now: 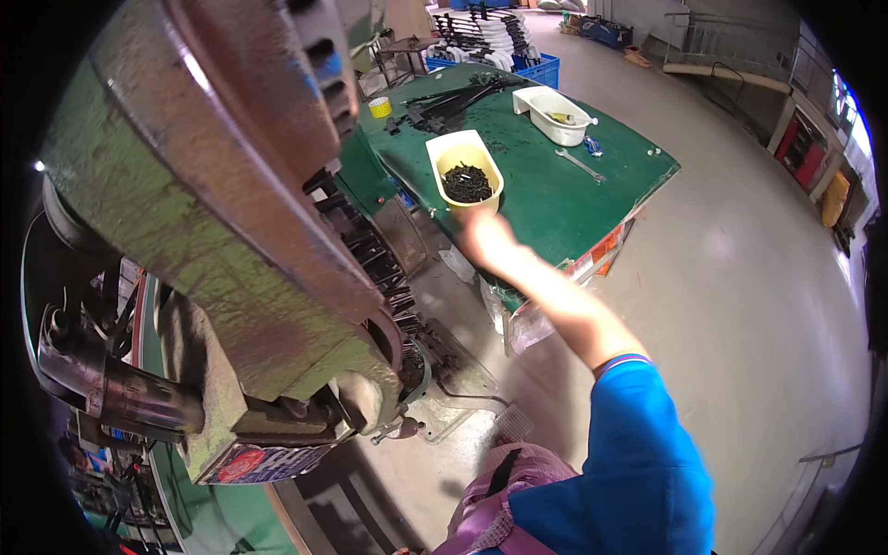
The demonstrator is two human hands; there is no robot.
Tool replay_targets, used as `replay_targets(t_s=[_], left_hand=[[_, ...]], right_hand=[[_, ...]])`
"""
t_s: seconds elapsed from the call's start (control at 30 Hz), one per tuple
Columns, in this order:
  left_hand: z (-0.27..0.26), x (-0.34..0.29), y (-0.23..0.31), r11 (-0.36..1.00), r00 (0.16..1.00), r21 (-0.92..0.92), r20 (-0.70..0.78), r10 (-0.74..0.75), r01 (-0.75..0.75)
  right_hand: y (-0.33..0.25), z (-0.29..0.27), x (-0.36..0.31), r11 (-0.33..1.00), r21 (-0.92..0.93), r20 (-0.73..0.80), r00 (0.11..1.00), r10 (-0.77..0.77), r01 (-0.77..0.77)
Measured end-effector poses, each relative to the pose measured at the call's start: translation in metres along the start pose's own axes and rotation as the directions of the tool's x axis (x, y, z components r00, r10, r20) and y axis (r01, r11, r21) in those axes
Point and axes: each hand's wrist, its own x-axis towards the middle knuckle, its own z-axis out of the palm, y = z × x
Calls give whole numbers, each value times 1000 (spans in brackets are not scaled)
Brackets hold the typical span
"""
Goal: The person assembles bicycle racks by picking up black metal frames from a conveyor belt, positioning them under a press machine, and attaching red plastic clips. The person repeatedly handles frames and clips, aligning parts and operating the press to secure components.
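Observation:
My right arm reaches forward over the near edge of the green table (pixel 546 213). My right hand (pixel 485 239) is at the near end of a cream-yellow bin (pixel 495 171) and is smeared by motion. Its fingers cannot be made out, nor whether they touch the bin. Small black parts (pixel 466 183) lie heaped inside that bin. My left hand does not show clearly anywhere. Close on the left stands a large, worn green machine (pixel 231 231).
On the table are a white bin (pixel 546 116), a wrench (pixel 581 166), a yellow tape roll (pixel 380 107) and black bars (pixel 453 106). Behind it, a blue crate (pixel 546 70) holds black-and-white parts. A foot pedal (pixel 514 423) sits on the floor beside the machine.

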Motion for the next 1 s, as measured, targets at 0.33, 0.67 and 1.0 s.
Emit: replay_targets(t_s=[0.33, 0.67, 1.0], left_hand=[[-3, -27, 20, 984, 990, -161, -106, -91, 73], [58, -72, -52, 990, 952, 27, -282, -122, 135], [79, -18, -53, 883, 949, -416, -122, -291, 217]], right_hand=[[-91, 101, -35, 846, 165, 278, 800, -532, 506], [-142, 173, -8, 742, 96, 569, 575, -588, 663], [-190, 210, 2, 819, 255, 608, 573, -549, 514]])
